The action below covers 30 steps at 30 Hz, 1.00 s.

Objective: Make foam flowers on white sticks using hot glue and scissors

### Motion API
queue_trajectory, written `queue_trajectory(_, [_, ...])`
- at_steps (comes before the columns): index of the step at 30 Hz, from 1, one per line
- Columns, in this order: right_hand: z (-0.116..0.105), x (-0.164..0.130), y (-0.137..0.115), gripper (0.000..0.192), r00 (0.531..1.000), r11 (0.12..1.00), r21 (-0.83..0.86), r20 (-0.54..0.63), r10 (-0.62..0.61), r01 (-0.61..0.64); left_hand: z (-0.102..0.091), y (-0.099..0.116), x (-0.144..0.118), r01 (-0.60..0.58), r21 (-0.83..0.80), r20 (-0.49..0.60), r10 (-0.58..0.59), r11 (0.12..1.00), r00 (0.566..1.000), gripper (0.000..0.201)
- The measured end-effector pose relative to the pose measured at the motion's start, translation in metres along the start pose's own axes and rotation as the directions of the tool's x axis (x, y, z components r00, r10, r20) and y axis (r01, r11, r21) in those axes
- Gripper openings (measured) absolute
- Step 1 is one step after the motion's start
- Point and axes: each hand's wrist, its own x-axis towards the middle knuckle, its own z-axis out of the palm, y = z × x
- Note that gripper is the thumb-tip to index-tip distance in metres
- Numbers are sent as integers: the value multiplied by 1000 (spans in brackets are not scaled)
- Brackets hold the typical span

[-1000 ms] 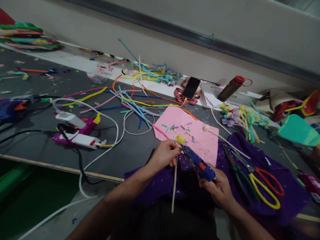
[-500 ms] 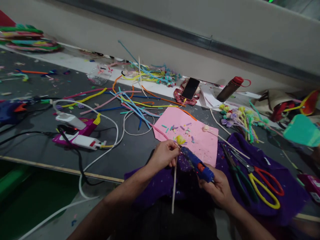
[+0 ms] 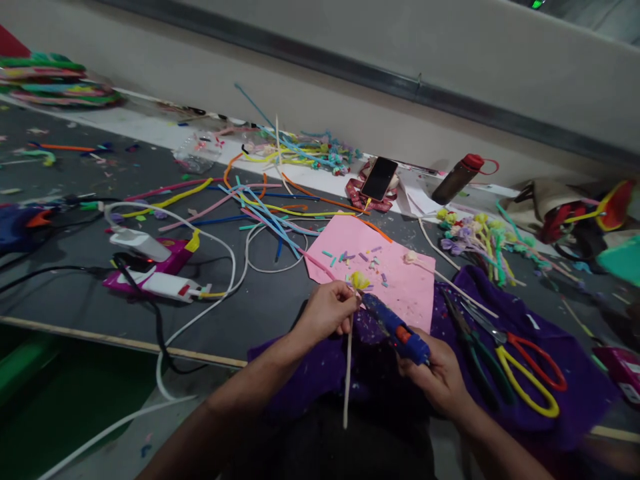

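My left hand [image 3: 327, 311] pinches a thin wooden stick [image 3: 347, 373] that hangs down toward my lap, with a small yellow fuzzy flower [image 3: 360, 280] at its top end. My right hand [image 3: 437, 377] grips a blue glue gun [image 3: 397, 327], whose nozzle points up-left and almost touches the stick just under the flower. Both hands hover over a pink sheet [image 3: 387, 267] and a purple cloth [image 3: 505, 320] at the table's near edge.
Yellow and red scissors [image 3: 530, 377] and pliers [image 3: 473, 350] lie on the cloth to the right. Loose pipe cleaners [image 3: 265, 207], a power strip with cables [image 3: 160, 277], a phone [image 3: 379, 178], a dark bottle [image 3: 457, 179] and finished flowers [image 3: 477, 237] are spread over the grey table [image 3: 75, 293].
The view has drifted slightly; my hands keep the stick and the glue gun in nearly the same position, with the nozzle staying beside the flower.
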Motion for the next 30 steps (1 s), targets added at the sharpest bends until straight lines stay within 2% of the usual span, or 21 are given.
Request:
queue_trajectory(4, [-1,1,0,14,1000,1000,-10,-7,0,0,0,1,-1,-12,5,-5,12,1000,1000,11])
queue_trajectory(20, [-1,1,1,18,999,999,-29,13,-36,36,-1,-2,1,-29,21,2,29,999,1000,3])
queue_trajectory(25, [-1,2,0,17,999,999,-40,-5,-33,32,0,0,0,-22,46,-5,23,999,1000,12])
queue_trajectory(30, [-7,-1,-4,11,995,990,-104,29,-92,95,0,2,-1,-8,22,-10,8,1000,1000,8])
